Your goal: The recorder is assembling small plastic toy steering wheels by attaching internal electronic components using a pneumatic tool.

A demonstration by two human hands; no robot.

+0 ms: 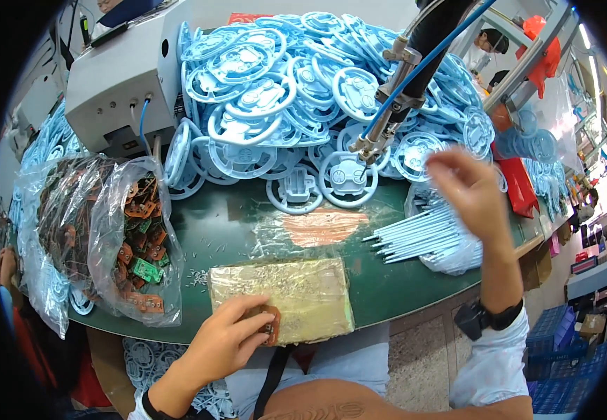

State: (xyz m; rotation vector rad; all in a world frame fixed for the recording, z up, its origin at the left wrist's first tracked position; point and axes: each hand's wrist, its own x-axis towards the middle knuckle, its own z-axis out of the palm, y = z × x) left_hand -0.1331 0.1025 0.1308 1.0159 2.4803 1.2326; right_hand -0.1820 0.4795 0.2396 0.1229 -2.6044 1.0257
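Note:
My left hand (230, 339) has its fingers closed over a small orange-brown circuit board (270, 326) at the front of a yellowish, tape-wrapped block (310, 294). Tiny screws lie scattered over the top of the block. My right hand (468, 192) is raised at the right, smeared by motion, close to the light-blue plastic steering-wheel parts (415, 155). Its fingers look bent, but whether they hold anything is unclear. Below it, several light-blue rods (422, 234) lie partly in a clear bag. A black screwdriver head on an arm (370, 147) hangs over the pile's front.
A clear bag of brown and green circuit boards (142, 269) stands at the left. Behind it is a grey machine box (125, 84). The blue pile covers the back of the green table (212, 210). Loose screws (197, 278) lie left of the block. Other people are in the background.

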